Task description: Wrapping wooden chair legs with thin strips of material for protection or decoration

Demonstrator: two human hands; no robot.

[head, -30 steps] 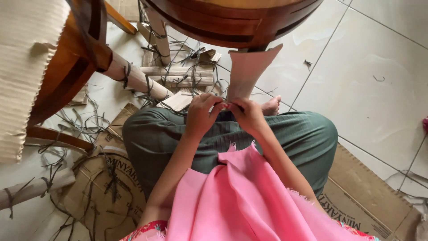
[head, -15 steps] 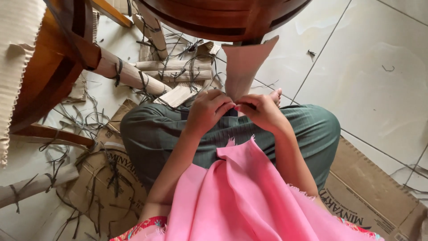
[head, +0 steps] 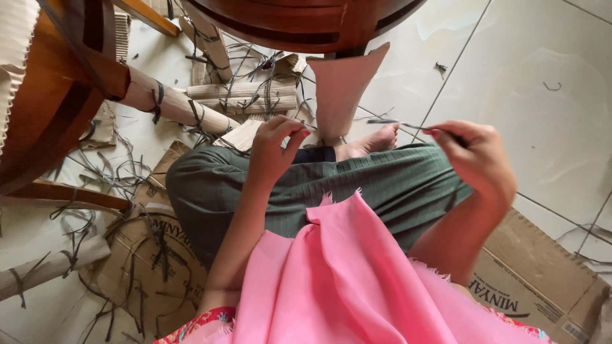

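Left hand: your left hand [head: 275,145] hovers over your knee with fingers curled loosely inward, gripping nothing you can make out.
Right hand: your right hand [head: 475,156] is pinched closed on a thin dark strip [head: 398,124], thumb and forefinger holding one end.
Strip: it runs out from your right fingertips toward your left hand, ending short of it, in the air above your bare foot [head: 368,141].
Around: a paper-wrapped table leg [head: 341,89] stands just beyond both hands; flattened cardboard [head: 542,274] lies below your right wrist; cut dark strips [head: 115,178] litter the floor left of your left hand.
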